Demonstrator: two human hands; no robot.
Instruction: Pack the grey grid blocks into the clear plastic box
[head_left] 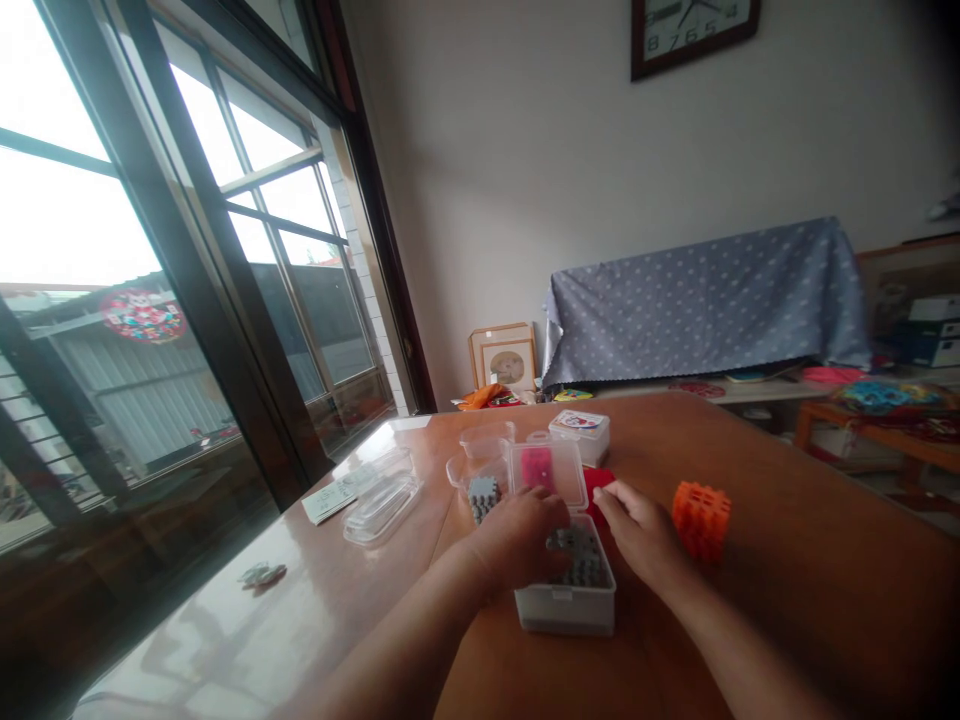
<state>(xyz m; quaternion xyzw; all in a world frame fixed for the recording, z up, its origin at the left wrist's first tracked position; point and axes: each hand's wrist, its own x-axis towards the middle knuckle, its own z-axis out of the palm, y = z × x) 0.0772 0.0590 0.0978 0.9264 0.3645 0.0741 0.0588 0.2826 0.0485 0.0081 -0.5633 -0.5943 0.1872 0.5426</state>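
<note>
Flanking hands: orange block cube point(701, 517) right, clear lid point(382, 508) left.

Both bare forearms reach forward from the bottom edge and converge, the left hand point(519, 535) lying palm down with fingers curled under, the right hand point(637, 530) just beside it, knuckles up, its fingertips bent down and pointing towards the left.
</note>
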